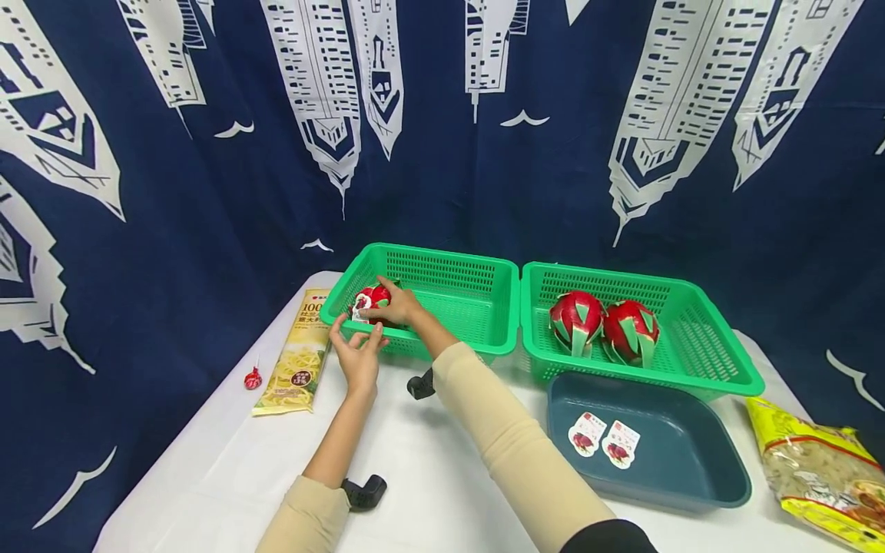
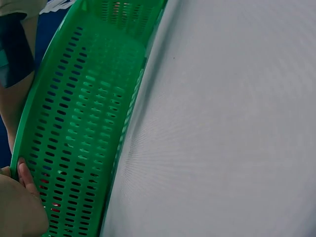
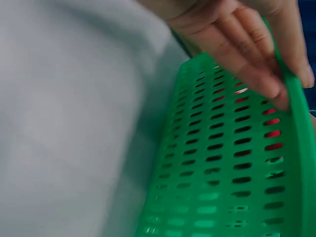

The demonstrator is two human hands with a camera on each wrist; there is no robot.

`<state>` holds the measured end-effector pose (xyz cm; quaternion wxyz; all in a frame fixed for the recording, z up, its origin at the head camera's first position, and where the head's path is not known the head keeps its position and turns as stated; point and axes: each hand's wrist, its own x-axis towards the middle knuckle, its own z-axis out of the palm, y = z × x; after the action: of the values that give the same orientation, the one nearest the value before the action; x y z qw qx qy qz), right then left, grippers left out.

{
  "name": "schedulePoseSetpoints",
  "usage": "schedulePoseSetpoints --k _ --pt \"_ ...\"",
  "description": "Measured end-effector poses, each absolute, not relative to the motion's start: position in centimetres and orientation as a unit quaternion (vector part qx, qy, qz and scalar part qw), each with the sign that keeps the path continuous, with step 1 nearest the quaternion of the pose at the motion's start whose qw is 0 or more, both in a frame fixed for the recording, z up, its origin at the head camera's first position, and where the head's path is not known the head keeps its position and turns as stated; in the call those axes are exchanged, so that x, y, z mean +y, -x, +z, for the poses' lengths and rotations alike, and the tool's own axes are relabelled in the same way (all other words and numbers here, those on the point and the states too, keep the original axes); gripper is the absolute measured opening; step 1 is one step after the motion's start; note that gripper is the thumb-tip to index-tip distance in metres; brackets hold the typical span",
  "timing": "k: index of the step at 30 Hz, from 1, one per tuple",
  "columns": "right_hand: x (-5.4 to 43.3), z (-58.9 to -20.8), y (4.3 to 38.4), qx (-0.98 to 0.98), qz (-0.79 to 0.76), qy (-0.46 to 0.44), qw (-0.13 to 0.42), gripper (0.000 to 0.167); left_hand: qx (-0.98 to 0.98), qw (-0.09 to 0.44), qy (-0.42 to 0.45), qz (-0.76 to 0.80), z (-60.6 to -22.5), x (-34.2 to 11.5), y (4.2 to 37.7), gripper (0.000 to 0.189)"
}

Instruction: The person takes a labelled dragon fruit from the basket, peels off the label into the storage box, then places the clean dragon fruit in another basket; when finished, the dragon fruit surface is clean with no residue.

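Fruit (image 1: pixel 379 296), red, lies at the left end of the left green basket (image 1: pixel 459 275), a white label (image 1: pixel 361 302) against its near side. The right hand (image 1: pixel 397 306) reaches over the rim with thumb and forefinger spread apart, the thumb touching the label. The left hand (image 1: pixel 358 361) pinches the same basket's front rim, fingers outside the slotted wall. In the right green basket (image 1: pixel 701 338), 2 red-and-green fruits (image 1: pixel 578 319) sit side by side. Before it, a dark blue tray (image 1: pixel 681 461) holds 2 more labels (image 1: pixel 621 445). A yellow noodle packet (image 1: pixel 293 376) and a red lollipop (image 1: pixel 253 378) lie at left; 1 yellow bag (image 1: pixel 830 468) lies at far right.
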<state>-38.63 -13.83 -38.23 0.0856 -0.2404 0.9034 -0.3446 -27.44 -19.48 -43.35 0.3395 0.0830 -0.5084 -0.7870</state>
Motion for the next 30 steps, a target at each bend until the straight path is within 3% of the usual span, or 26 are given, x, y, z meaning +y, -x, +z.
schedulePoseSetpoints --k 10,15,20,24,30 --pt "-13.6 -38.9 39.2 0.878 -0.4 0.258 0.051 0.073 -0.499 0.34 -0.075 -0.794 -43.4 -19.6 27.5 0.071" --pt "-12.4 -38.7 39.3 0.851 -0.46 0.247 0.059 0.067 -0.503 0.332 -0.077 -0.794 -43.4 -19.6 27.5 0.072" --pt "-8.8 -36.2 39.4 0.811 -0.535 0.22 0.085 0.066 -0.507 0.323 -0.069 -0.796 -43.1 -19.3 27.8 0.072" --pt "-4.8 -33.1 38.4 0.803 -0.542 0.236 0.073 0.069 -0.501 0.321 -0.071 -0.801 -43.2 -19.4 27.6 0.072" --pt "3.4 -28.8 33.5 0.788 -0.523 0.322 0.052 0.071 -0.502 0.316 -0.078 -0.801 -43.2 -19.6 27.1 0.074"
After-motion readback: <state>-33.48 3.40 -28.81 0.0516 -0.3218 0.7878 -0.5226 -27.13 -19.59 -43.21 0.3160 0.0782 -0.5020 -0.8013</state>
